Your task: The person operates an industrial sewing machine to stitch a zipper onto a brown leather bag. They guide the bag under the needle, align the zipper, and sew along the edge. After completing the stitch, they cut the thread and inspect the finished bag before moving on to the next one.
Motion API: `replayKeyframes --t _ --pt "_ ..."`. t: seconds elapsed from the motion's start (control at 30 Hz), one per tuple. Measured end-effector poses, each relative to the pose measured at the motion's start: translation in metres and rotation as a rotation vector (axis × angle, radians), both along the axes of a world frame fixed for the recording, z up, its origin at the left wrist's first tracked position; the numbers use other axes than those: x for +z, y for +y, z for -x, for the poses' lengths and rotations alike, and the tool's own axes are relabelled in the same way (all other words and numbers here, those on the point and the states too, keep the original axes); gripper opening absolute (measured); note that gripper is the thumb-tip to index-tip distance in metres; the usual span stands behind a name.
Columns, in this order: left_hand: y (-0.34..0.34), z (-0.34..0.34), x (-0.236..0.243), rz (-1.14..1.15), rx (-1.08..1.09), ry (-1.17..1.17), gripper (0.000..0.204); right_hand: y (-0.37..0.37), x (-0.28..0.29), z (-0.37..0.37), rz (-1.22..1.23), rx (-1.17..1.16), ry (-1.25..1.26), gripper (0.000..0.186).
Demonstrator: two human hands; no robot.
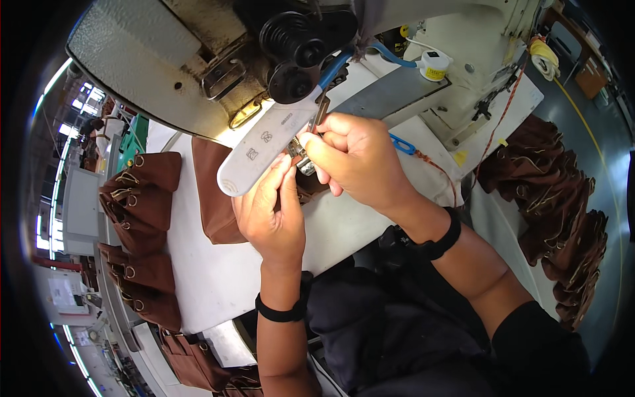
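Both hands meet at the needle area of a large sewing machine, just below a pale oblong lamp on a blue flexible neck. My left hand has its thumb and fingertips pinched together beside small shiny metal parts; whatever lies between them is too small to name. My right hand is closed, thumb against the curled fingers, next to the upright metal bar. What it grips is hidden. A brown piece, like a bag, lies on the white table under and left of my hands.
Brown bags with metal rings are stacked along the table's left side. More brown pieces hang in a heap at the right. A blue looped handle on an orange cord lies right of my right hand. The machine head overhangs the work.
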State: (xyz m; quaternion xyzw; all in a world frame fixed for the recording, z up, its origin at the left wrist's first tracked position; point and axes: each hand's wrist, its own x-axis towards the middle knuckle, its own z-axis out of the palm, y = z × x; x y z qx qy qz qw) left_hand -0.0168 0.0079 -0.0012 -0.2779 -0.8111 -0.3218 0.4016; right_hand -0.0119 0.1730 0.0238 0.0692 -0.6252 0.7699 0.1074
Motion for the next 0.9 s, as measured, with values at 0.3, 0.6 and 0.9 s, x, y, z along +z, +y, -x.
replayKeyframes --t 0.3,0.6,0.9 --pt "-0.0011 0.0044 0.0009 0.008 0.009 0.023 0.017 0.0003 0.0005 0.0006 -0.034 0.020 -0.021 0.017" --pt "-0.0019 0.0063 -0.0018 -0.021 -0.010 0.016 0.017 -0.0012 0.0020 0.0011 -0.031 0.007 -0.007 0.019" --pt "-0.0023 0.0090 0.0008 -0.020 -0.020 0.028 0.016 -0.0013 0.0038 0.0020 -0.045 0.003 -0.028 0.022"
